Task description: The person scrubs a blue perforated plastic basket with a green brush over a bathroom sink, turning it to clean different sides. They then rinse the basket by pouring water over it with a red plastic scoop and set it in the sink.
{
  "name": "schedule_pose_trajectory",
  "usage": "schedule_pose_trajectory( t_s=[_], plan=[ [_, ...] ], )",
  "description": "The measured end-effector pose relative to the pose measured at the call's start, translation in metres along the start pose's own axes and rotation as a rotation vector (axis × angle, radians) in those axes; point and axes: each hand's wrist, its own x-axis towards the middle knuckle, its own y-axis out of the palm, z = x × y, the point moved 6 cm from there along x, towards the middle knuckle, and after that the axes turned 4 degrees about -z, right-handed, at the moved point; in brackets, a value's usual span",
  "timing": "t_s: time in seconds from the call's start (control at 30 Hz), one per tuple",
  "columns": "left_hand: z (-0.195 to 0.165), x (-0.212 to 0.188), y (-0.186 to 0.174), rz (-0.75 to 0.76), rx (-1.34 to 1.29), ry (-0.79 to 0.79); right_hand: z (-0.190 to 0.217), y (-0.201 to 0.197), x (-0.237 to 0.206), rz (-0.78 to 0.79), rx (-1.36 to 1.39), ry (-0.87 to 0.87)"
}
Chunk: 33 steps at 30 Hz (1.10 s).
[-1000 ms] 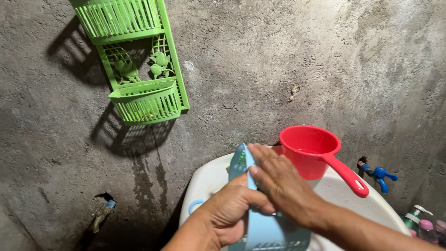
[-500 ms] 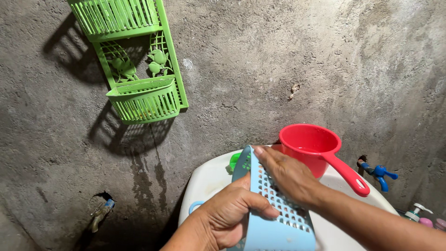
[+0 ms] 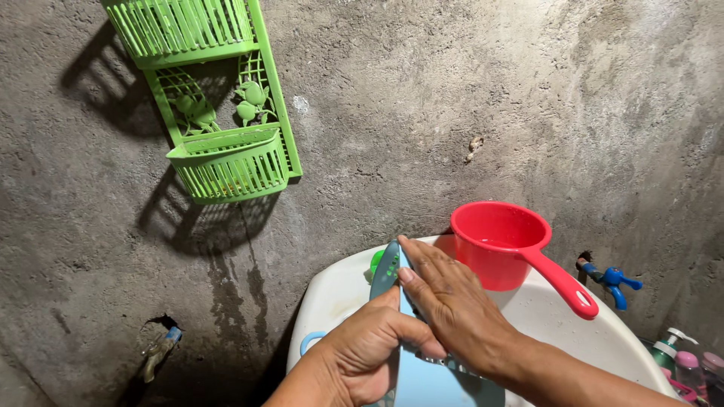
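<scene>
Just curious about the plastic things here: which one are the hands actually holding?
The light blue perforated basket, gripped by both the left hand and right hand. The red dipper and green wall rack stay untouched.

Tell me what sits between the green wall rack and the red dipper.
Only bare concrete wall separates green rack from red dipper, head view.

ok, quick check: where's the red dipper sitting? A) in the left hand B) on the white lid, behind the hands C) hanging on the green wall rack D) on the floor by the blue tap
B: the red dipper rests on the white lid, just beyond the right hand and left hand, which both grip the light blue basket.
</scene>
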Motion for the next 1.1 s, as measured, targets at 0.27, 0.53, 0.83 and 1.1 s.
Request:
schedule_pose_trajectory(
  t_s=[0.27,0.53,0.83,1.1],
  plan=[
    [-0.005,0.005,0.002,0.086,-0.011,0.022,-0.011,-0.019,0.026,-0.073,0.068,0.356],
    [0.002,-0.001,0.006,0.088,-0.017,0.003,-0.020,-0.016,0.017,-0.047,-0.015,0.546],
    [0.000,0.000,0.000,0.023,0.110,0.012,0.013,-0.013,-0.019,-0.247,-0.081,-0.090],
    [-0.005,0.003,0.002,0.109,-0.012,-0.021,-0.020,-0.028,0.018,-0.157,0.033,0.385]
  ],
)
